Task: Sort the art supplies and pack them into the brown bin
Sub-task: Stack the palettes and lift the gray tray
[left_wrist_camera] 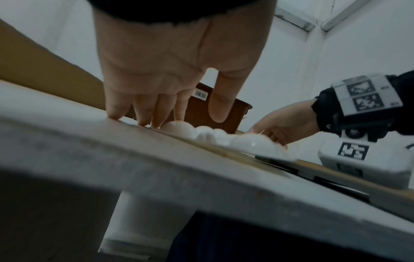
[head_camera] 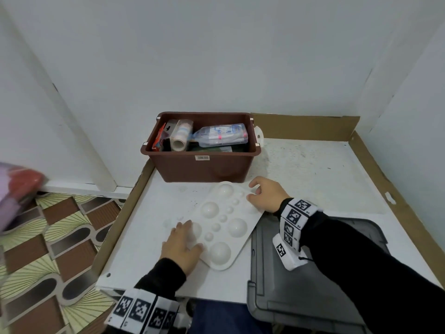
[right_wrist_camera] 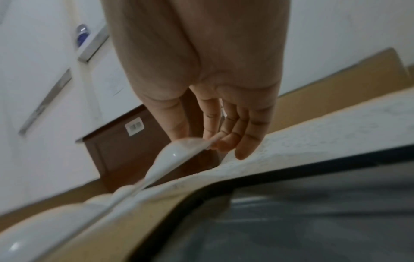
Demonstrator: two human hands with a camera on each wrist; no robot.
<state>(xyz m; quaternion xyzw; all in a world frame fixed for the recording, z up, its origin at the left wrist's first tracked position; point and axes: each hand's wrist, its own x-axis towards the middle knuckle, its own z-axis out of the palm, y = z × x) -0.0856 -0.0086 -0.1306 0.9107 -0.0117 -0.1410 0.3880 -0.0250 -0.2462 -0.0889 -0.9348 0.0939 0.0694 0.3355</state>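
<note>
A white paint palette lies dome side up on the white board, just in front of the brown bin. My left hand rests flat on the palette's near left end, fingers straight. In the left wrist view its fingertips press down beside the domes. My right hand pinches the palette's far right edge. In the right wrist view that edge is raised off the board between the thumb and fingers. The bin holds a tape roll, a clear plastic packet and a red pack.
A grey plastic lid lies at the near right, partly under the palette and my right forearm. Cardboard flaps rim the board at the back and right. A small white object sits behind the bin. White walls stand close behind; patterned floor lies left.
</note>
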